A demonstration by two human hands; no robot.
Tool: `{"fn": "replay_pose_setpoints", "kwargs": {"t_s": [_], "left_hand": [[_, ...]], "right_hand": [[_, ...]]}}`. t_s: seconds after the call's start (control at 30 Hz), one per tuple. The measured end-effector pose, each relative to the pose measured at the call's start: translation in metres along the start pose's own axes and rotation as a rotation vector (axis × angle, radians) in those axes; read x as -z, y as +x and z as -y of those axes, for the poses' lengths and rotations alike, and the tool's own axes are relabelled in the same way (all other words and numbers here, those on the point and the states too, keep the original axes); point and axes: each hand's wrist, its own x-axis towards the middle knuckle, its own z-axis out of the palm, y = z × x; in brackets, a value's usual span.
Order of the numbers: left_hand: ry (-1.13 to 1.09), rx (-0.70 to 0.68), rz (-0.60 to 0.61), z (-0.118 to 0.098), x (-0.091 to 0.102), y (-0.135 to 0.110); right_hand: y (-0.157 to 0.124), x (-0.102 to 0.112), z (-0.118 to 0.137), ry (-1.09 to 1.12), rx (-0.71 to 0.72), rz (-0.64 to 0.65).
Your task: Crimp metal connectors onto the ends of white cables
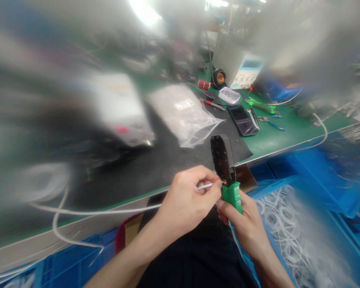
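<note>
My left hand (192, 196) pinches a white cable (132, 209) close to its end, thumb and fingers pressed together. The cable runs back leftward to a blurred coil (46, 182) on the bench. Green handles of a crimping tool (223, 160) are gripped in my right hand (243, 220), its dark head pointing up and away. The tips of my left fingers meet the tool just below its head. Whether the cable end sits inside the jaws cannot be made out.
On the green bench (288, 136) lie a clear plastic bag (183, 112), a phone (243, 119), red-handled pliers (213, 105) and a small tray of metal parts (229, 95). A power supply (246, 72) stands behind. Below right, a blue crate (345, 244) holds many white cable loops.
</note>
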Motion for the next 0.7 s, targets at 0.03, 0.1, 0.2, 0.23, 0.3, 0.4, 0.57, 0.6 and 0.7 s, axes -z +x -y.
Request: {"fn": "replay_pose_setpoints", "kwargs": {"t_s": [0.03,0.1,0.2,0.23,0.3,0.4,0.57,0.6,0.7], "left_hand": [[-0.002,0.001,0.000,0.0003,0.0001,-0.0001],[-0.002,0.006,-0.002,0.0005,0.0002,-0.0005],[-0.007,0.014,-0.007,-0.0002,0.0003,-0.0010],[-0.010,0.017,-0.008,-0.0006,0.0003,-0.0011],[-0.012,0.021,-0.010,-0.0011,0.0002,-0.0011],[-0.010,0.025,-0.009,-0.0010,-0.0001,-0.0011],[-0.008,0.016,0.002,0.0017,-0.0003,-0.0021],[-0.004,0.015,0.002,0.0023,-0.0004,-0.0022],[0.004,0.017,0.003,0.0037,-0.0006,-0.0020]], "right_hand": [[-0.0001,-0.0002,0.0006,-0.004,0.004,-0.002],[0.0000,-0.0010,0.0023,-0.003,0.013,0.001],[0.0008,-0.0024,0.0056,-0.008,0.024,-0.002],[0.0012,-0.0027,0.0065,-0.014,0.027,-0.004],[0.0017,-0.0030,0.0078,-0.020,0.034,-0.008],[0.0017,-0.0030,0.0079,-0.022,0.034,-0.006],[0.0001,-0.0030,0.0053,-0.016,0.017,-0.004],[0.0000,-0.0029,0.0048,-0.018,0.016,-0.005],[0.0004,-0.0029,0.0042,-0.022,0.017,-0.006]]}}
